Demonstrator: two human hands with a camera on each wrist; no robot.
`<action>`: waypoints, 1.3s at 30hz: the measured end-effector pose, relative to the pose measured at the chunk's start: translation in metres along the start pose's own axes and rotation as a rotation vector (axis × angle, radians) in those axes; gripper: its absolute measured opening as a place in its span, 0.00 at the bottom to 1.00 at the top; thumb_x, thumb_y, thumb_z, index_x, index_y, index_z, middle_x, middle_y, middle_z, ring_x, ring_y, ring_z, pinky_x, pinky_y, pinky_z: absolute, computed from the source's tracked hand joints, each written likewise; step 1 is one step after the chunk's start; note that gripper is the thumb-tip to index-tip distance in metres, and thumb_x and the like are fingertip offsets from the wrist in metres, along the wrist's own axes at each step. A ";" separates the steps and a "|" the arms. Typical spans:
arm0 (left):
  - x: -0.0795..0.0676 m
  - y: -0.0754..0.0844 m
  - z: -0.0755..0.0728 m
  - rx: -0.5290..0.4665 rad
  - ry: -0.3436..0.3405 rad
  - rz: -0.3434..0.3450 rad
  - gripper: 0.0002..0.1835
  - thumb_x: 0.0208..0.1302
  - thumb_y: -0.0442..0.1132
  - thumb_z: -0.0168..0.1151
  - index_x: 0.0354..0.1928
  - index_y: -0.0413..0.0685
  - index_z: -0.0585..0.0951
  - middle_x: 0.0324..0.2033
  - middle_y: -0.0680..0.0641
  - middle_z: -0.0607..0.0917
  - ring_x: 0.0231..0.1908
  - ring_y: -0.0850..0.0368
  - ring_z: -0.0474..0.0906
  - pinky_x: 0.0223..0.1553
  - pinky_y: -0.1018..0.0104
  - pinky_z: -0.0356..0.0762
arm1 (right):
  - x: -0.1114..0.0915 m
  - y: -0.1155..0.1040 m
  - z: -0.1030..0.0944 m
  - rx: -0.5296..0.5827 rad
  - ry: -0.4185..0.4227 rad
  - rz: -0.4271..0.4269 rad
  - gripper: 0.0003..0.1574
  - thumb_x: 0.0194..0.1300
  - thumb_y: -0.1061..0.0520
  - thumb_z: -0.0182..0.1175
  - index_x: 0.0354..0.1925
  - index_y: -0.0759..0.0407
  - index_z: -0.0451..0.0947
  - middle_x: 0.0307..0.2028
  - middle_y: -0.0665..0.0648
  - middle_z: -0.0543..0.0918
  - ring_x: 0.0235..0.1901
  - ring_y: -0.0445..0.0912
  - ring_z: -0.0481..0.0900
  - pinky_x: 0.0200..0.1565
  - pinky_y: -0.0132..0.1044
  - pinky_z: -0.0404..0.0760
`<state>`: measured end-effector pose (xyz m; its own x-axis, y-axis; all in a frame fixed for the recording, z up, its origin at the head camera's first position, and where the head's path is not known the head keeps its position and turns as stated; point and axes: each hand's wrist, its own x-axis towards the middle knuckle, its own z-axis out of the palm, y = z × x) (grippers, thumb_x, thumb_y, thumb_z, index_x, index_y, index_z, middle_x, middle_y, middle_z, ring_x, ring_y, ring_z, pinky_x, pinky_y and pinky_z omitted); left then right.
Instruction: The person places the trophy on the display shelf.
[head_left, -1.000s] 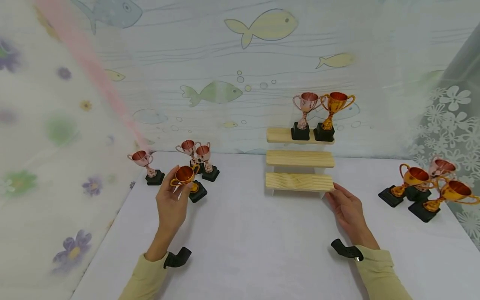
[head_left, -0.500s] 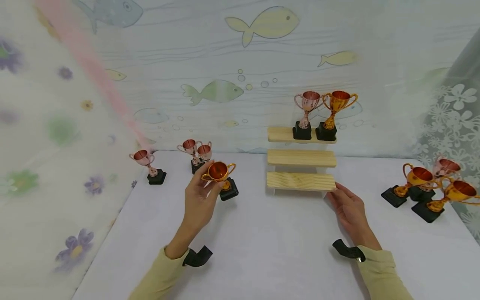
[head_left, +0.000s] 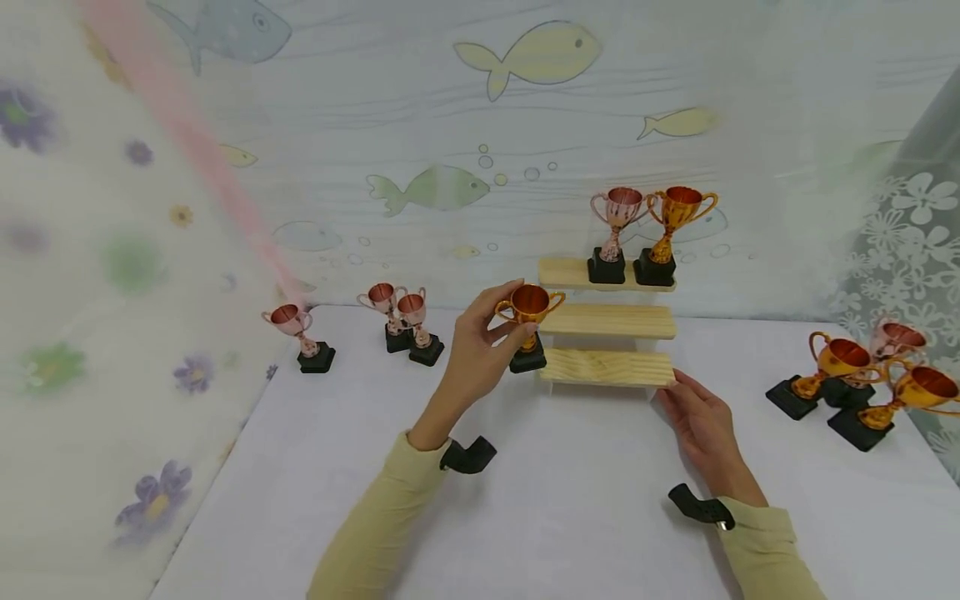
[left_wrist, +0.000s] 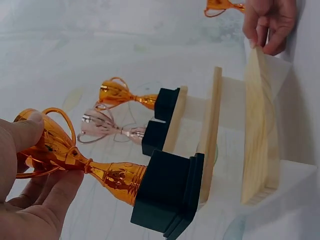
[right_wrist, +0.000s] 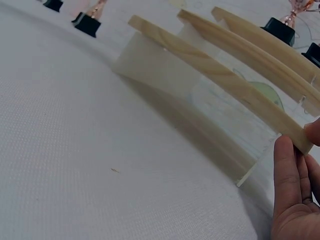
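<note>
My left hand [head_left: 483, 346] grips a gold trophy cup [head_left: 531, 304] by its bowl, the black base pointing down beside the left end of a three-step wooden shelf [head_left: 607, 367]. In the left wrist view the thumb and fingers pinch the gold trophy [left_wrist: 115, 177] around the cup. My right hand [head_left: 701, 425] holds the right end of the lowest step; in the right wrist view the thumb lies on top of the board [right_wrist: 225, 85] and the fingers are under it. A pink trophy [head_left: 615, 233] and another gold trophy [head_left: 663, 233] stand on the top step.
At the left of the white table [head_left: 570, 500] stand several pink trophies, one [head_left: 296, 333] apart from a close pair [head_left: 416, 325]. Two gold trophies [head_left: 873, 408] and a pink one [head_left: 896, 337] cluster at the right edge. A fish-print curtain [head_left: 420, 108] hangs behind.
My left hand has carried the gold trophy rightward from beside the pink pair to the left end of the shelf, also raising it. The right hand has stayed on the lowest step.
</note>
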<state>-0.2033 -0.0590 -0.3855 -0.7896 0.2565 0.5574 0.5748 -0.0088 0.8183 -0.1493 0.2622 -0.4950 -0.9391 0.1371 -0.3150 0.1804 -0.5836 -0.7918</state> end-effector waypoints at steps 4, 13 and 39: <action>0.025 -0.005 0.009 -0.055 0.052 0.026 0.29 0.66 0.24 0.65 0.68 0.32 0.72 0.62 0.34 0.77 0.58 0.41 0.79 0.58 0.58 0.83 | 0.000 0.000 -0.001 -0.002 0.005 0.000 0.09 0.71 0.62 0.63 0.45 0.48 0.81 0.44 0.43 0.85 0.47 0.33 0.84 0.53 0.25 0.82; 0.087 -0.015 0.010 -0.122 0.075 0.031 0.26 0.67 0.24 0.63 0.66 0.32 0.73 0.59 0.31 0.79 0.58 0.41 0.80 0.58 0.56 0.83 | 0.000 0.001 -0.004 0.036 -0.025 -0.017 0.12 0.73 0.65 0.59 0.42 0.49 0.84 0.43 0.45 0.87 0.45 0.35 0.85 0.51 0.26 0.83; 0.144 -0.044 0.026 -0.024 0.050 -0.072 0.26 0.73 0.31 0.60 0.69 0.35 0.70 0.61 0.34 0.78 0.60 0.45 0.79 0.57 0.65 0.82 | 0.001 0.001 -0.001 0.021 -0.046 -0.028 0.10 0.72 0.64 0.61 0.44 0.49 0.83 0.45 0.45 0.86 0.47 0.35 0.85 0.52 0.27 0.83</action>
<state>-0.3368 0.0031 -0.3448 -0.8389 0.2084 0.5029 0.5113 -0.0154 0.8593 -0.1494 0.2627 -0.4972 -0.9563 0.1165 -0.2682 0.1484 -0.5968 -0.7885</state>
